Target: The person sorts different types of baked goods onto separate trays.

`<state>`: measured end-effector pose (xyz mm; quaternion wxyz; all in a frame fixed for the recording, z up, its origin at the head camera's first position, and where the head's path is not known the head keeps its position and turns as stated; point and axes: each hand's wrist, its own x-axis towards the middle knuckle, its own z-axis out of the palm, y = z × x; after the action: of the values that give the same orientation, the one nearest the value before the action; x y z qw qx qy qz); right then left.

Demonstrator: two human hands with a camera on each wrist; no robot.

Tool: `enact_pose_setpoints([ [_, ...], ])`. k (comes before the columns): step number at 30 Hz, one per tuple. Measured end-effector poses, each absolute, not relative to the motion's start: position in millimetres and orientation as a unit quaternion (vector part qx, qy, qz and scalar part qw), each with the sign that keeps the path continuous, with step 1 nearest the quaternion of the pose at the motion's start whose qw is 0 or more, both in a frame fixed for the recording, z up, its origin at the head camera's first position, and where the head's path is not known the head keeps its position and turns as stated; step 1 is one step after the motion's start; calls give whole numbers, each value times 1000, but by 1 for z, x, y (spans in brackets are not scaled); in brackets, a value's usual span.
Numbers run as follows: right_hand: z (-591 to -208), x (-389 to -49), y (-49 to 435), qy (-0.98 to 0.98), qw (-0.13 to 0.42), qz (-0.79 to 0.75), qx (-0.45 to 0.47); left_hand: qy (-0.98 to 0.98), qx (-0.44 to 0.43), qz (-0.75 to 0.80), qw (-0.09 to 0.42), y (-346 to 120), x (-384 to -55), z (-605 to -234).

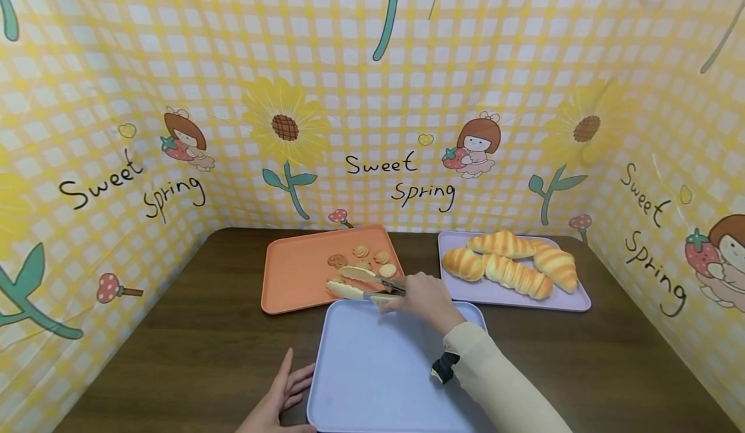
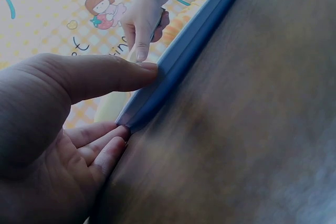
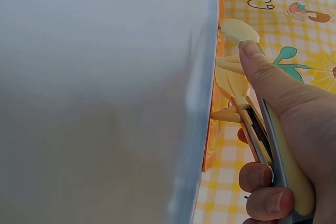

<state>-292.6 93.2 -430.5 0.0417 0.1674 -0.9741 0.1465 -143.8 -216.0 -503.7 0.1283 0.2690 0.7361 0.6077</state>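
My right hand [image 1: 421,297] grips a pair of tongs [image 3: 281,150] with cream-coloured ends and metal handles. The tong ends reach over the orange tray [image 1: 291,284], spread apart among several small cookies [image 1: 361,251]; a cookie at the tips is partly hidden by them. In front of me lies a light blue tray [image 1: 384,368] with nothing on it. My left hand [image 1: 282,394] is at its left edge, fingers extended. In the left wrist view the thumb lies against the tray's rim [image 2: 173,72], and the fingertips touch that rim lower down.
At the back right a lilac tray [image 1: 451,294] holds several bread rolls [image 1: 515,276]. The trays stand on a dark wooden table [image 1: 192,329]. A yellow checked cloth [image 1: 372,110] with printed flowers encloses the table at the back and sides.
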Motion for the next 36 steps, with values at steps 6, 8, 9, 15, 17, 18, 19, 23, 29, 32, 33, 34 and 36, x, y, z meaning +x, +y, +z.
enact_pose_setpoints([
  [6, -431, -292, 93, -976, 36, 140, 162, 736, 277, 606, 119, -217, -143, -506],
  [8, -430, -290, 93, -976, 36, 143, 161, 736, 277, 606, 121, -217, -144, -507],
  [9, -430, -289, 94, -975, 38, 147, 161, 735, 278, 606, 120, -216, -144, -507],
  [15, -431, -282, 104, -971, 55, 166, 165, 734, 277, 608, 123, -216, -144, -504],
  [17, -430, -278, 109, -969, 63, 169, 167, 735, 275, 607, 123, -216, -144, -504],
  [18, -429, -276, 112, -969, 66, 172, 168, 735, 274, 607, 124, -217, -144, -504],
  [19, -429, -274, 114, -968, 69, 172, 169, 735, 274, 608, 125, -217, -145, -504],
  [23, -426, -263, 127, -969, 74, 172, 160, 732, 276, 609, 129, -217, -145, -505],
  [29, -424, -248, 150, -971, 89, 175, 136, 731, 266, 612, 143, -217, -146, -505],
  [32, -425, -242, 164, -970, 103, 179, 131, 732, 259, 613, 149, -217, -146, -504],
  [33, -425, -240, 168, -969, 106, 180, 128, 732, 257, 613, 151, -217, -146, -504],
  [34, -424, -238, 172, -970, 105, 181, 125, 732, 255, 614, 153, -217, -146, -504],
  [36, -424, -235, 180, -971, 103, 180, 118, 732, 255, 613, 153, -217, -146, -504],
])
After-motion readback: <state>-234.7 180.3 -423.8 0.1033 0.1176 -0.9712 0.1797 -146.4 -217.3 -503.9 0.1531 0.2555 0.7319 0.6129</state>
